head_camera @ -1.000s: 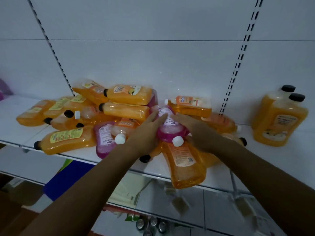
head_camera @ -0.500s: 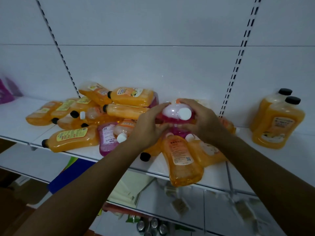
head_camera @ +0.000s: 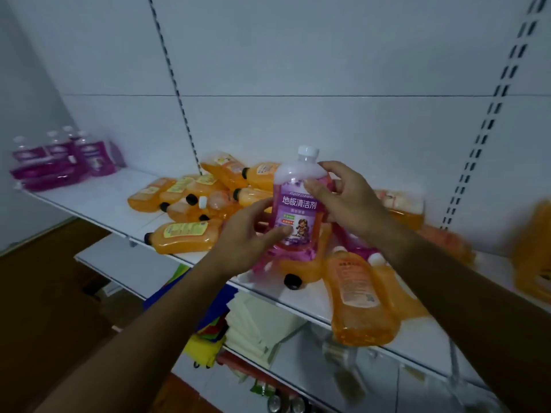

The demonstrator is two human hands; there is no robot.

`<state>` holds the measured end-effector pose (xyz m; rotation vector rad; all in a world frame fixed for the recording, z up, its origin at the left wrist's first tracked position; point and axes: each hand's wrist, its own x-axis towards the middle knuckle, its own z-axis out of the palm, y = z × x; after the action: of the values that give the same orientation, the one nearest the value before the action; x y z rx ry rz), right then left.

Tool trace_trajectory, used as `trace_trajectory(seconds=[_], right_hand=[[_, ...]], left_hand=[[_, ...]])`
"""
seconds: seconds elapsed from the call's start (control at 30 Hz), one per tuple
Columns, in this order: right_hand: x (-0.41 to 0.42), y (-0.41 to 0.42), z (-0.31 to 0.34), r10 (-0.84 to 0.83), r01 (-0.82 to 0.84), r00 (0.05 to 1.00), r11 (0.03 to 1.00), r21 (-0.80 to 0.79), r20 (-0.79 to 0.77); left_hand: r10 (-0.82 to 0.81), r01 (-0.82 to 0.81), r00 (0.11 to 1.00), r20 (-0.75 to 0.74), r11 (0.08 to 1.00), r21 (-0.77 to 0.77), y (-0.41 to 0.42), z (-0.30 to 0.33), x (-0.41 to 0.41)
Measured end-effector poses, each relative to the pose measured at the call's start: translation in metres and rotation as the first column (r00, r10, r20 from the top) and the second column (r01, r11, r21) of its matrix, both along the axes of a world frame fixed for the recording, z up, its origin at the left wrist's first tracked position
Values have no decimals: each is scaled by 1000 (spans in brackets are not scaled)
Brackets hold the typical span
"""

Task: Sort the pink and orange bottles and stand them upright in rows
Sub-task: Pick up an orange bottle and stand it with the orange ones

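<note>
I hold a pink bottle (head_camera: 299,201) with a white cap upright above the pile, its purple label facing me. My left hand (head_camera: 249,234) grips its lower left side and my right hand (head_camera: 346,201) grips its upper right side. Below and behind it, several orange bottles (head_camera: 185,238) lie jumbled on the white shelf (head_camera: 98,198). One orange bottle (head_camera: 357,296) lies over the shelf's front edge. More pink bottles (head_camera: 354,248) show under the pile. A group of pink bottles (head_camera: 59,156) stands at the far left of the shelf.
Large orange jugs (head_camera: 533,254) stand blurred at the right edge. A slotted upright (head_camera: 489,114) runs up the back wall. Folded cloths (head_camera: 262,326) and coloured items sit on the lower shelf. Bare shelf lies between the left pink group and the pile.
Both hands lifted the pink bottle off the pile and turned it upright. The view swung left, bringing the pink group at the far left into sight.
</note>
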<state>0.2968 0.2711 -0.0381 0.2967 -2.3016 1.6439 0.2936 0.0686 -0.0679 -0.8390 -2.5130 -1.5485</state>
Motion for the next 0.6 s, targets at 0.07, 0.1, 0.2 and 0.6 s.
trace_trajectory(seconds=[0.07, 0.1, 0.2, 0.6], right_hand=[[-16, -28, -2, 23, -23, 1000, 999, 48, -17], [-24, -44, -2, 35, -32, 999, 997, 75, -35], [-46, -100, 1, 105, -96, 992, 987, 128, -66], [-137, -369, 12, 362, -350, 931, 919, 182, -40]], left_hand=[[55, -56, 998, 26, 998, 43, -24, -4, 3], [87, -90, 995, 48, 994, 67, -38, -6, 4], [182, -192, 979, 88, 974, 123, -88, -7, 3], [431, -434, 901, 56, 891, 130, -336, -8, -55]])
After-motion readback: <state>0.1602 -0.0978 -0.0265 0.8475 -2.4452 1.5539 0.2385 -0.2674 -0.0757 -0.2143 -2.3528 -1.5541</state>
